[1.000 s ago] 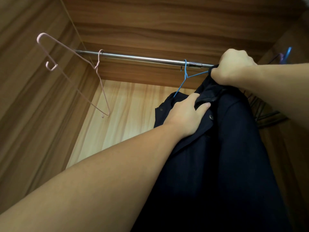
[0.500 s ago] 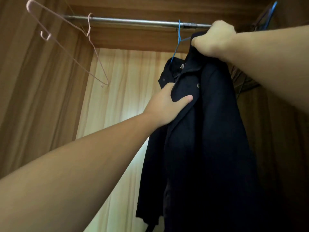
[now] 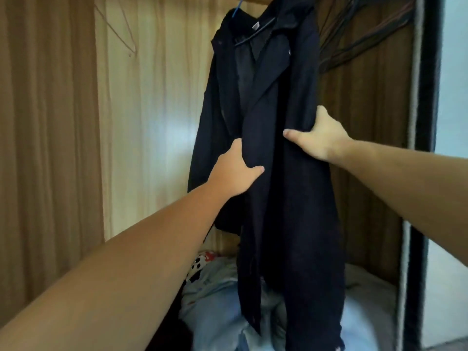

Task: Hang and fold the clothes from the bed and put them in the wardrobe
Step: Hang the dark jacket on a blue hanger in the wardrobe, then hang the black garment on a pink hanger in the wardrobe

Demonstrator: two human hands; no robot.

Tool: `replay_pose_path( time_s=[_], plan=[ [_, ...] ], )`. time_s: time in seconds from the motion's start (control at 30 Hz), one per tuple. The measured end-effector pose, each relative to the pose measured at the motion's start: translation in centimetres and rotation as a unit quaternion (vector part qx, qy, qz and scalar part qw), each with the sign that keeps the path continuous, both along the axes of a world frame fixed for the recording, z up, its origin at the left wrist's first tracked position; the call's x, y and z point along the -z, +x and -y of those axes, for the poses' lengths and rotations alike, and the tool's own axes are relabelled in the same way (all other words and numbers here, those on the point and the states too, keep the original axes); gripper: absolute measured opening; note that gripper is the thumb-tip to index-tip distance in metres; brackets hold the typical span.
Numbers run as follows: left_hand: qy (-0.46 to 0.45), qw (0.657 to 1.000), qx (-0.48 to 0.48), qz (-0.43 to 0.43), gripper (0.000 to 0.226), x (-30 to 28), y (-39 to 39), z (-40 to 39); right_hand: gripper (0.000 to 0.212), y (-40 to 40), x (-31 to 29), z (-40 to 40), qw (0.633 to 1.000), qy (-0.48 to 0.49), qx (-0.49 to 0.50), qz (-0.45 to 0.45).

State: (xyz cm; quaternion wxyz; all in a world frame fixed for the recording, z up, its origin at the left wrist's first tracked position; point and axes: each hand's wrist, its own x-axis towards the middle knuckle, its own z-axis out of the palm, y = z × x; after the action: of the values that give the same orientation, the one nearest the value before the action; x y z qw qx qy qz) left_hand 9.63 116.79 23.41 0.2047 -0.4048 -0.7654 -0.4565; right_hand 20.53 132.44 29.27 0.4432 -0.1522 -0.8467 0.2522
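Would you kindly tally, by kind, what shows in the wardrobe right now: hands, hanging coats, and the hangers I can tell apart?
Hands: 2, the left hand and the right hand, both gripping the coat.
Dark coat: 1.
Blue hanger: 1.
Pale hanger: 1, faint.
Total: 5. The dark hangers at the right are too tangled to count.

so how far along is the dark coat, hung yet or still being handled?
Done: the dark coat hangs inside the wardrobe on a blue hanger; the rail is out of frame. In hand: the left hand and right hand each grip a front edge, apparently straightening it. Left: letting go, then the rest; light-coloured clothes lie heaped on the wardrobe floor. The bed isn't visible.
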Motion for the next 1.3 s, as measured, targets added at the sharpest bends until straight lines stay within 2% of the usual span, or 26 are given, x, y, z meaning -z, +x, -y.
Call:
replay_pose_path(
  time_s=[0.13, 0.3, 0.4, 0.53, 0.6, 0.73, 0.87, 1.1, 1.3],
  plan=[
    [-0.094, 0.995, -0.016, 0.038, 0.072, 4.7, 1.2, 2.6, 0.090, 2.0, 7.5, 2.1, 0.989, -0.063, 0.016, 0.132],
    [-0.196, 0.976, -0.069, 0.060, 0.079, 9.6, 4.0, 5.8, 0.081, 6.2, 12.4, 5.1, 0.969, -0.061, 0.046, 0.234],
    [-0.220, 0.971, -0.094, 0.024, 0.069, 11.6, 6.7, 7.8, 0.080, 9.8, 13.5, 7.3, 0.959, 0.009, 0.079, 0.272],
    [-0.225, 0.969, -0.095, 0.016, 0.061, 13.9, 11.4, 10.7, 0.075, 15.5, 14.8, 10.1, 0.923, 0.180, 0.115, 0.321],
    [-0.240, 0.965, -0.102, 0.019, 0.060, 14.8, 14.0, 11.8, 0.073, 18.3, 15.7, 10.8, 0.914, 0.209, 0.104, 0.333],
    [-0.289, 0.952, -0.094, -0.040, 0.058, 15.4, 19.2, 12.6, 0.073, 24.0, 17.5, 11.6, 0.916, 0.165, 0.099, 0.351],
    [-0.272, 0.956, -0.064, -0.085, 0.058, 14.7, 23.4, 12.2, 0.070, 28.9, 17.9, 11.9, 0.918, 0.149, 0.121, 0.347],
    [-0.279, 0.951, 0.019, -0.129, 0.057, 15.9, 27.4, 10.5, 0.071, 35.2, 18.9, 14.2, 0.907, 0.121, 0.193, 0.353],
    [-0.267, 0.946, 0.128, -0.133, 0.054, 18.3, 28.2, 10.4, 0.073, 38.2, 21.9, 17.8, 0.895, 0.058, 0.274, 0.348]
  ],
)
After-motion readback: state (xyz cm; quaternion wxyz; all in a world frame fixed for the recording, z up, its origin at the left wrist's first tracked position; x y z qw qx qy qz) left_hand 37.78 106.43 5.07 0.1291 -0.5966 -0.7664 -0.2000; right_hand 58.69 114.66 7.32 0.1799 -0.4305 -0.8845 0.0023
